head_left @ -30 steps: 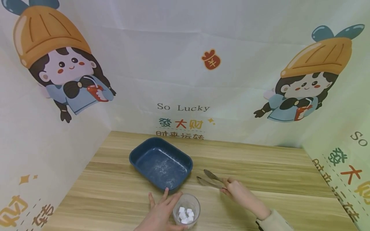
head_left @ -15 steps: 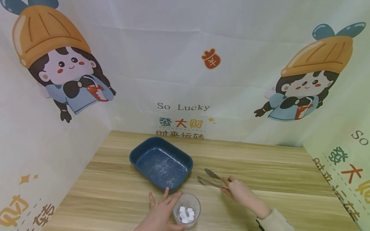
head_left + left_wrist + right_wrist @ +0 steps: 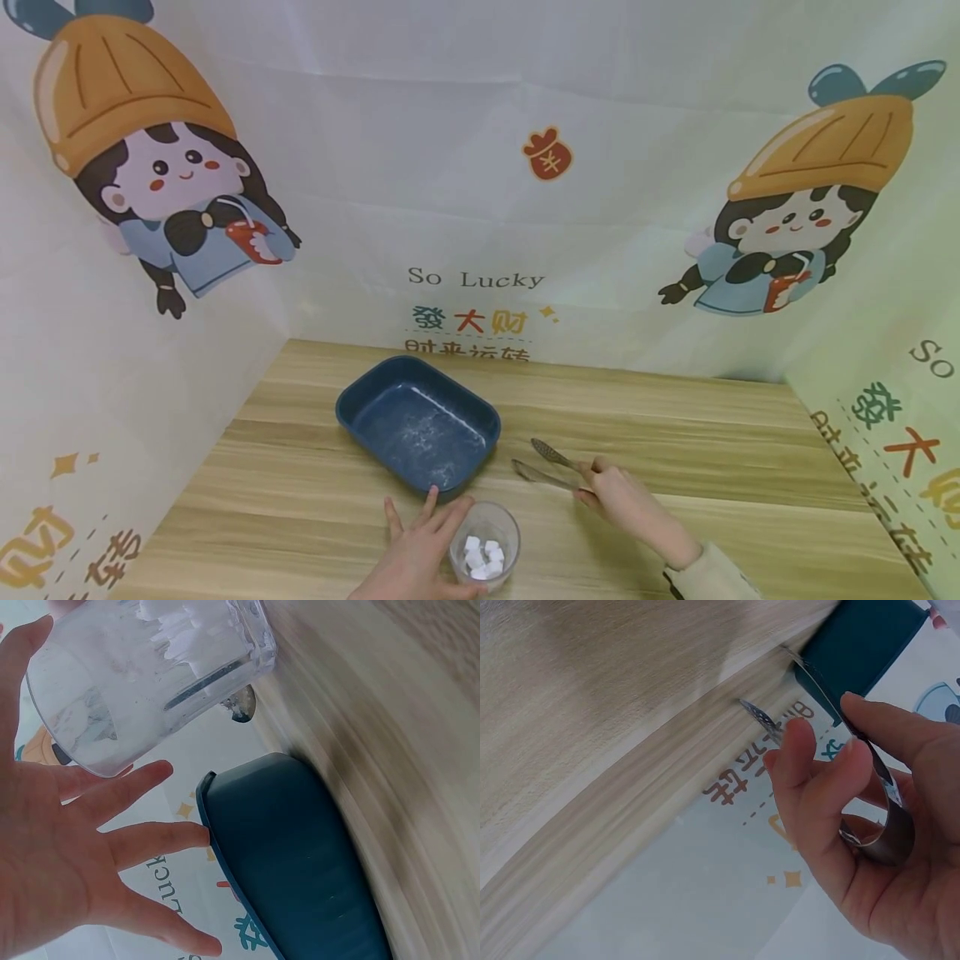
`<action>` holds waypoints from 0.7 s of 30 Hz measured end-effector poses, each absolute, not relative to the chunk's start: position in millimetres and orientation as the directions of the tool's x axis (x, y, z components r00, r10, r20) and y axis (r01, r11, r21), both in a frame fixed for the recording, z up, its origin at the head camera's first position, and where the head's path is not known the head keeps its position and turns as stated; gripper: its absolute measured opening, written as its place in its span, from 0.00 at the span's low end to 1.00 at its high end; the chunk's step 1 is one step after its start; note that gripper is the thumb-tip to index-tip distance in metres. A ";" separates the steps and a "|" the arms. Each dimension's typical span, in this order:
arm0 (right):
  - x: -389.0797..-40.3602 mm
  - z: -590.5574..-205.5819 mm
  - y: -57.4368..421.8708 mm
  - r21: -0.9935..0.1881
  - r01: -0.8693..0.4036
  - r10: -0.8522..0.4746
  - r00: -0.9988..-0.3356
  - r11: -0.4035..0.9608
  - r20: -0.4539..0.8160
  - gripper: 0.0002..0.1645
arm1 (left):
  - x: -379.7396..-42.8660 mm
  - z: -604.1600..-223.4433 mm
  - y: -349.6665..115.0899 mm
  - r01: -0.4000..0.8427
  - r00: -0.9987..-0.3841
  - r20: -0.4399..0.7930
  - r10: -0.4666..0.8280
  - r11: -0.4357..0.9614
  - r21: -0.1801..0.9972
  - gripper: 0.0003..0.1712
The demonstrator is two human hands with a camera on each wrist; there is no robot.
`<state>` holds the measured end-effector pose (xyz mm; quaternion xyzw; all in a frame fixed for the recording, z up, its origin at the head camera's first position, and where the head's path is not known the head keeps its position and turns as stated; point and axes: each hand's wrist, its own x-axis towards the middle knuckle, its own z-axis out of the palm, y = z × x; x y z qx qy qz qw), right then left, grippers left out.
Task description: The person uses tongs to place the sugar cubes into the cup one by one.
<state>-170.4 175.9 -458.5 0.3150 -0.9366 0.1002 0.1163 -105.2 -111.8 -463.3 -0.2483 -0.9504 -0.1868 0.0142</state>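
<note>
A clear cup (image 3: 512, 533) with several white cubes (image 3: 480, 560) inside stands near the front of the table. My left hand (image 3: 414, 550) steadies it from the left, thumb and index finger on either side near the rim. Its other fingers spread toward the dark blue basin (image 3: 420, 425), one fingertip at the basin's near edge in the left wrist view. My right hand (image 3: 622, 504) grips metal tongs (image 3: 551, 454) to the right of the cup. The tips of the tongs stand apart with nothing between them, pointing left toward the basin. Their bent end (image 3: 892, 840) lies within the palm.
A light wood-grain table (image 3: 675, 442) carries everything. White cloth walls (image 3: 622, 50) printed with cartoon figures and lettering enclose it at the back and both sides. The basin sits back left, its inside marked with pale scuffs.
</note>
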 end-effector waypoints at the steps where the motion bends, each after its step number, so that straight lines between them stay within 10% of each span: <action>1: -170.3 -458.4 175.8 -0.113 -0.611 -0.565 -0.776 0.783 0.282 0.22 | -105.3 -463.1 -111.8 0.478 -0.876 0.118 0.468 0.808 0.344 0.53; 21: -166.5 -455.3 175.0 -0.155 -0.581 -0.537 -0.806 0.799 0.250 0.22 | -104.2 -464.3 -110.6 0.503 -0.864 0.155 0.479 0.812 0.296 0.53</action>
